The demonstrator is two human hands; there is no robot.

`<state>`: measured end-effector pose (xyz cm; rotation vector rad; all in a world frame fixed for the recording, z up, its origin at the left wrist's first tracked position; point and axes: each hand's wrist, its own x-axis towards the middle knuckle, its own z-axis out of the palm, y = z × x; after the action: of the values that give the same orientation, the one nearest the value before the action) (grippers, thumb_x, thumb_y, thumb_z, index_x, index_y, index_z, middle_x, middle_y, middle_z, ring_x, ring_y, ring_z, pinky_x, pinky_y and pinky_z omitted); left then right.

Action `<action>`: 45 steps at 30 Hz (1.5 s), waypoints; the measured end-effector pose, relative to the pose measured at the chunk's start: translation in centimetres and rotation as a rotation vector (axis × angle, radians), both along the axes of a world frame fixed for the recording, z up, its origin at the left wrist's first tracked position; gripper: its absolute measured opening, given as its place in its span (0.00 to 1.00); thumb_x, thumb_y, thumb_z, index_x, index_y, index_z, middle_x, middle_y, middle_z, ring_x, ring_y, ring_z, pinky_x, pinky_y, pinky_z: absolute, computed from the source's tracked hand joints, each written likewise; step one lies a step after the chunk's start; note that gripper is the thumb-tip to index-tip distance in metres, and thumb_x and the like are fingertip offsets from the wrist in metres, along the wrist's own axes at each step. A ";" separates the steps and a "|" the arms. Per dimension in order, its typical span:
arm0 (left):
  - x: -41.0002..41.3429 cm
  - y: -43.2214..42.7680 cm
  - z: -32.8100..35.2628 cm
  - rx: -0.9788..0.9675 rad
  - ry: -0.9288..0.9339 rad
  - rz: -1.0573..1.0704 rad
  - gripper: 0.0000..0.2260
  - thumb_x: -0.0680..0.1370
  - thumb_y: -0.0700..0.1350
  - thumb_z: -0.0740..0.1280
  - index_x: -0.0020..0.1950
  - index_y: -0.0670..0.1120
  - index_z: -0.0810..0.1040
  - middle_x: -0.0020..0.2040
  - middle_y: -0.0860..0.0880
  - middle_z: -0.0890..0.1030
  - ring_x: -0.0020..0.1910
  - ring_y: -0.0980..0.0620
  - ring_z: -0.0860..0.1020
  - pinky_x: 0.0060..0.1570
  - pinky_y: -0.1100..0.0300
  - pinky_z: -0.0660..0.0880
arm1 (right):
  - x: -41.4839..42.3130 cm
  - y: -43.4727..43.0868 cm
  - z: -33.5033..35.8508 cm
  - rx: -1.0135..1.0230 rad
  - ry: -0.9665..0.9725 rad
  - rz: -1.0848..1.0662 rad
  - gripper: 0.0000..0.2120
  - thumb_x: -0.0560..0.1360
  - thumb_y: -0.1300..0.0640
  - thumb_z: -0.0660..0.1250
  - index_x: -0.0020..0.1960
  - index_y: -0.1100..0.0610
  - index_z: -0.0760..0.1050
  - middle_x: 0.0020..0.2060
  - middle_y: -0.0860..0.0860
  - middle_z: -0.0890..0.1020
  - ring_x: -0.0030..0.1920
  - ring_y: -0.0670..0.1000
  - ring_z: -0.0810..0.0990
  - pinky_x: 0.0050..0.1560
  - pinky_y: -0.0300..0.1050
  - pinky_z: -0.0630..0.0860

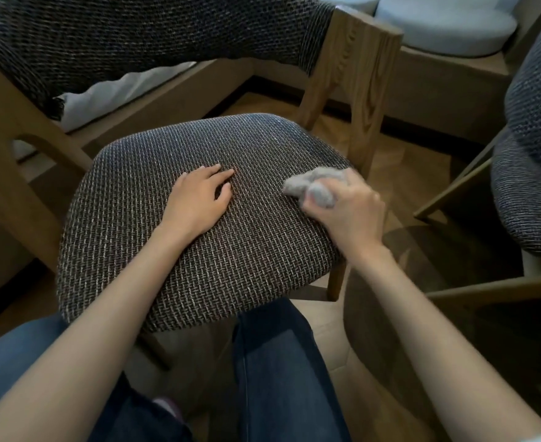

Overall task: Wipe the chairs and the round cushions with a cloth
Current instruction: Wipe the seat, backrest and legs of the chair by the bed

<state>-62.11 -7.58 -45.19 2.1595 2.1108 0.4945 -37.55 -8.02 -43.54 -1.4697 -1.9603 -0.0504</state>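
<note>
A wooden chair with a dark woven seat (154, 250) stands right in front of me, its woven backrest (135, 36) across the top of the view. My left hand (199, 199) lies flat on the middle of the seat, fingers straight. My right hand (349, 212) grips a bunched grey cloth (313, 186) at the seat's right edge, the cloth touching the fabric. A pale round cushion (447, 30) sits on a bench at the back right.
A second woven chair (530, 173) stands close on the right, its wooden frame (486, 288) reaching toward my right arm. A wooden bench (438, 84) runs behind the chairs, with a white cushion (109, 97) under the backrest. My knees in blue jeans (278, 362) are below the seat.
</note>
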 end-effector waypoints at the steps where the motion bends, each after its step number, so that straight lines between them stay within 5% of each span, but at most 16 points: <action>1: 0.0 -0.1 0.0 0.002 -0.005 0.004 0.19 0.82 0.51 0.54 0.73 0.52 0.68 0.74 0.48 0.67 0.73 0.48 0.63 0.72 0.46 0.56 | 0.5 1.4 0.5 -0.020 0.030 -0.058 0.10 0.71 0.44 0.71 0.48 0.48 0.82 0.43 0.47 0.78 0.37 0.47 0.73 0.34 0.36 0.62; 4: 0.1 -0.2 0.0 0.008 -0.008 0.005 0.19 0.82 0.51 0.54 0.73 0.52 0.68 0.73 0.49 0.67 0.73 0.48 0.64 0.73 0.45 0.57 | 0.0 2.3 0.8 -0.078 0.050 -0.157 0.12 0.73 0.43 0.67 0.52 0.48 0.81 0.47 0.49 0.79 0.41 0.48 0.76 0.39 0.39 0.66; 10: -0.1 -0.4 0.0 0.014 0.004 0.011 0.19 0.82 0.51 0.55 0.72 0.52 0.68 0.73 0.48 0.68 0.72 0.48 0.65 0.72 0.45 0.60 | -4.9 -5.4 -0.4 -0.073 -0.040 0.152 0.09 0.69 0.46 0.72 0.45 0.50 0.81 0.43 0.49 0.79 0.33 0.46 0.72 0.32 0.36 0.64; 16: -1.6 -0.3 -0.3 -0.041 0.059 0.083 0.20 0.82 0.54 0.53 0.73 0.54 0.66 0.75 0.46 0.65 0.74 0.46 0.62 0.72 0.46 0.57 | -5.2 -3.7 0.3 -0.087 -0.090 0.239 0.10 0.70 0.48 0.72 0.47 0.52 0.82 0.44 0.51 0.78 0.36 0.50 0.75 0.33 0.40 0.65; 25: -5.8 2.6 -0.7 -0.157 0.120 0.201 0.21 0.82 0.58 0.49 0.75 0.59 0.61 0.77 0.48 0.60 0.76 0.46 0.55 0.73 0.44 0.48 | -10.1 3.8 -0.2 -0.123 -0.162 0.250 0.15 0.73 0.46 0.67 0.56 0.51 0.79 0.48 0.53 0.77 0.44 0.55 0.77 0.39 0.45 0.70; 35: -8.8 7.5 -1.2 -0.160 0.078 0.173 0.21 0.82 0.58 0.48 0.75 0.60 0.59 0.78 0.50 0.58 0.77 0.47 0.53 0.73 0.42 0.46 | -15.9 12.6 -1.5 -0.094 -0.150 0.177 0.15 0.73 0.47 0.68 0.57 0.52 0.79 0.50 0.54 0.77 0.46 0.57 0.77 0.38 0.44 0.64; 45: -11.0 11.3 -1.6 -0.102 0.025 0.196 0.21 0.82 0.56 0.49 0.75 0.58 0.60 0.77 0.49 0.60 0.76 0.48 0.54 0.73 0.42 0.44 | -20.8 21.6 -2.1 -0.109 -0.179 0.100 0.15 0.74 0.48 0.65 0.56 0.55 0.78 0.52 0.56 0.75 0.49 0.58 0.76 0.40 0.47 0.68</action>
<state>-73.14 3.76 -46.78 1.9266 2.3199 0.3664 -58.33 13.62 -45.61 -1.4773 -2.2087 -0.0324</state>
